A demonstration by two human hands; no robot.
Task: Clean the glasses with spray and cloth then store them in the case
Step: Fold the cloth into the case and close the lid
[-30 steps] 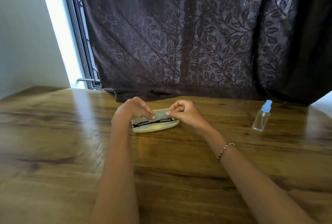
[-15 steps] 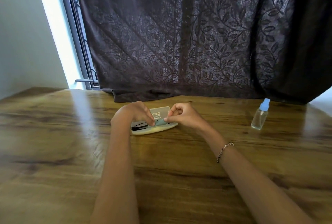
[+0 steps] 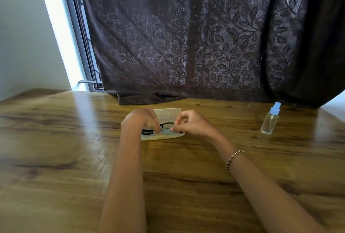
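Observation:
A pale cream glasses case lies open on the wooden table, its lid standing up at the back. Black-framed glasses rest inside it. A small light-blue cloth sits on the front part of the case over the glasses. My left hand pinches the cloth's left end with fingertips, and my right hand pinches its right end. Both hands cover parts of the case and the glasses.
A clear spray bottle with a blue cap stands upright to the right, well away from my hands. A dark leaf-patterned curtain hangs behind the table's far edge. A beaded bracelet circles my right wrist.
The case lid now stands up higher at the back, and more of the glasses shows. Both hands have shifted slightly toward me, holding the cloth at the case's front.

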